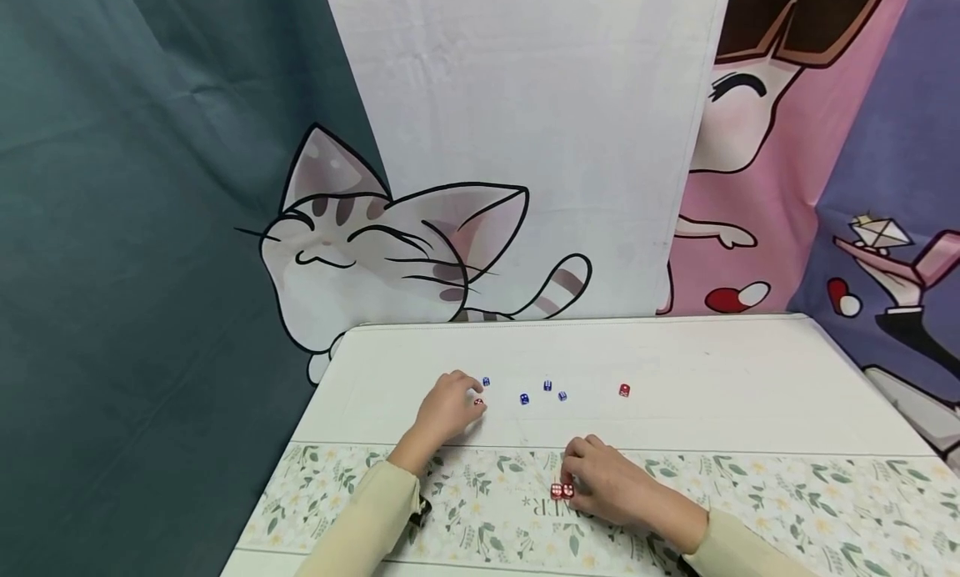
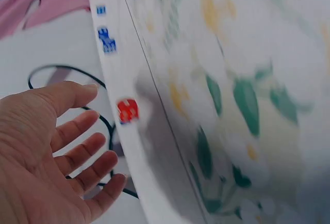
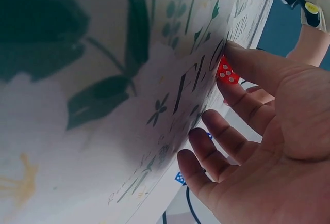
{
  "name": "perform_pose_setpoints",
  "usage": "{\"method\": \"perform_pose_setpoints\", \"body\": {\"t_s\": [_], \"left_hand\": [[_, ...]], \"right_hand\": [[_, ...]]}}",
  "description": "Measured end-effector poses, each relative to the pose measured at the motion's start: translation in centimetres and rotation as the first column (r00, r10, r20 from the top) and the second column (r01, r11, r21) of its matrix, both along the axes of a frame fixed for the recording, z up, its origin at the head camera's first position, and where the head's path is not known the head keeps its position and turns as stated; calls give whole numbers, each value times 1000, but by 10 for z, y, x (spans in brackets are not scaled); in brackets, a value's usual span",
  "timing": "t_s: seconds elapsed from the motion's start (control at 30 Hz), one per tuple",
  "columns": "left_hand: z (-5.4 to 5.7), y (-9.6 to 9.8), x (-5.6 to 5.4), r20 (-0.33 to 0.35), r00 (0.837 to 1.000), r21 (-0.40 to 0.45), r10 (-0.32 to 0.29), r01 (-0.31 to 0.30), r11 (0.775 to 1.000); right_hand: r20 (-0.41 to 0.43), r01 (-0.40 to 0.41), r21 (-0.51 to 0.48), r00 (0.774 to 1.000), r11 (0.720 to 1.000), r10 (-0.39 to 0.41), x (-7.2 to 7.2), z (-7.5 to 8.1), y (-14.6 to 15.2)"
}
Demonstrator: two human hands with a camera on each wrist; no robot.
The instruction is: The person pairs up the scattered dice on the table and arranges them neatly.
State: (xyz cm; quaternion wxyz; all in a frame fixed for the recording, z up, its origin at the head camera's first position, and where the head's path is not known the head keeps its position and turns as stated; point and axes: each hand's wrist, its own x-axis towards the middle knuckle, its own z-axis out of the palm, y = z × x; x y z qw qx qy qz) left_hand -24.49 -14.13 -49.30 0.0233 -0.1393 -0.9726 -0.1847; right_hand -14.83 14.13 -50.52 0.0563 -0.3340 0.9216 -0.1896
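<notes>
My left hand [image 1: 448,408] reaches over the white part of the table, thumb and fingers spread apart. Between its thumb and fingertips lies a red die [image 1: 478,403], with a gap to the hand in the left wrist view. On the flowered strip, my right hand [image 1: 611,487] pinches a red die [image 3: 227,73] between thumb and index finger. Directly beside that die, to its left, sits another red die [image 1: 556,492]. In the right wrist view the other fingers of this hand are loosely bent near the cloth.
Several blue dice, among them one blue die [image 1: 524,399], lie scattered on the white surface right of the left hand. Farther right is a lone red die [image 1: 625,390]. A cat-printed curtain [image 1: 420,252] hangs behind the table's back edge.
</notes>
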Motion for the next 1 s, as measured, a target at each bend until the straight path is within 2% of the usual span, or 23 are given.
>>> {"method": "perform_pose_setpoints", "body": {"t_s": [0.2,0.5,0.77,1.0], "left_hand": [[-9,-10,-10,60,998,21,28,-29,999],[-17,-13,-17,40,999,-15,-5,6,1000],[-18,-10,-14,36,999,-47,-23,25,999],[-19,-2,-7,54,998,-57,-31,34,998]], "right_hand": [[9,4,-5,1000,1000,-4,1,0,0],[-5,9,1,1000,1000,-9,2,0,-1],[-1,13,-10,1000,1000,-13,3,0,0],[-12,18,-9,1000,1000,-18,3,-1,-1]]}}
